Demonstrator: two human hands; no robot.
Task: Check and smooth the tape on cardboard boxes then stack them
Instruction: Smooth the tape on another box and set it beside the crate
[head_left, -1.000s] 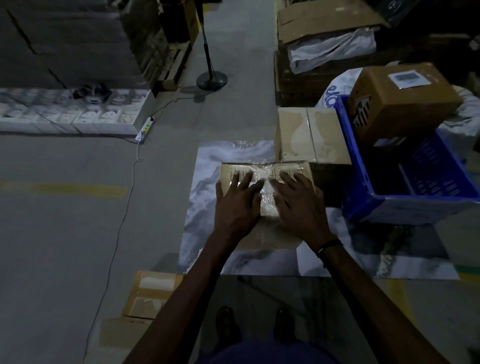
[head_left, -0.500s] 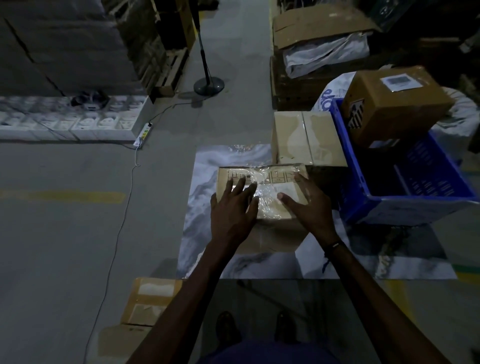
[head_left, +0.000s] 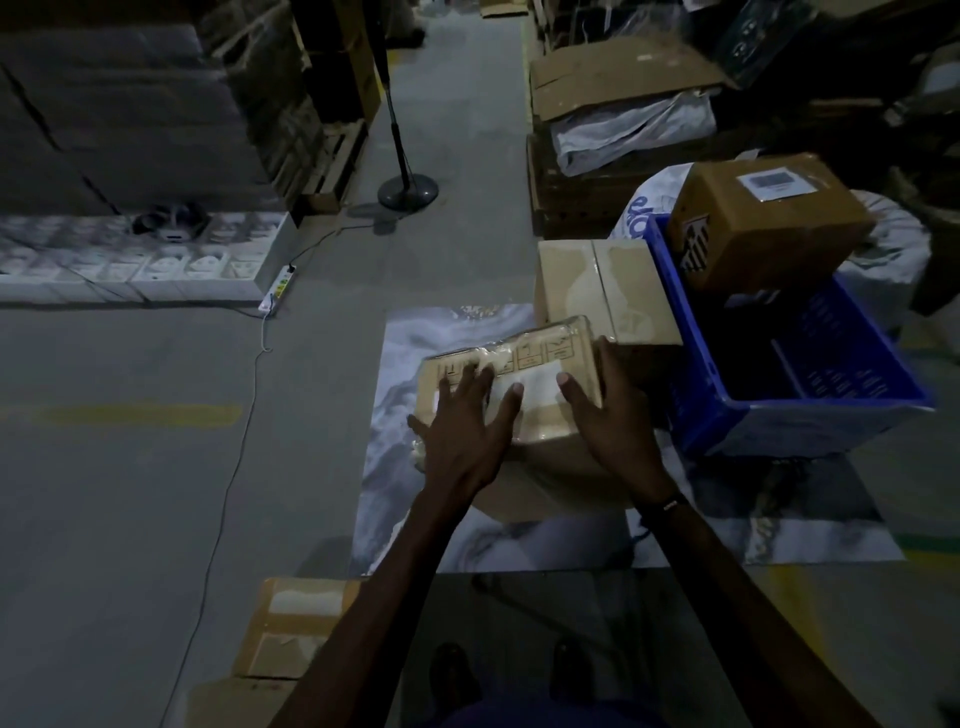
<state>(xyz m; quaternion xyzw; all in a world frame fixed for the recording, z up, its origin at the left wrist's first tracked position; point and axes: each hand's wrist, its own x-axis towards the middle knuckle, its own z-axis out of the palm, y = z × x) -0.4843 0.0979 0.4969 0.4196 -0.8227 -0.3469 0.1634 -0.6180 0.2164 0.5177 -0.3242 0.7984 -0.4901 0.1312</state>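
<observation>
A small taped cardboard box (head_left: 540, 382) sits tilted in front of me above a marbled sheet (head_left: 415, 364) on the floor. My left hand (head_left: 465, 426) lies flat on its top with fingers spread over the shiny tape. My right hand (head_left: 610, 410) holds the box's right side, thumb on top and fingers down the far edge. A second taped box (head_left: 608, 288) stands just behind it, against a blue crate (head_left: 800, 415).
A larger labelled box (head_left: 763, 218) rests on the crate's far rim. Flattened taped boxes (head_left: 291, 629) lie near my left foot. A power strip (head_left: 278, 288) with a cable and a fan stand base (head_left: 408, 189) are on the floor to the left and ahead.
The box has tilted and turned, its right end now raised toward the box behind. My right hand slid from the top to the box's right side; my left hand stayed flat on top.
</observation>
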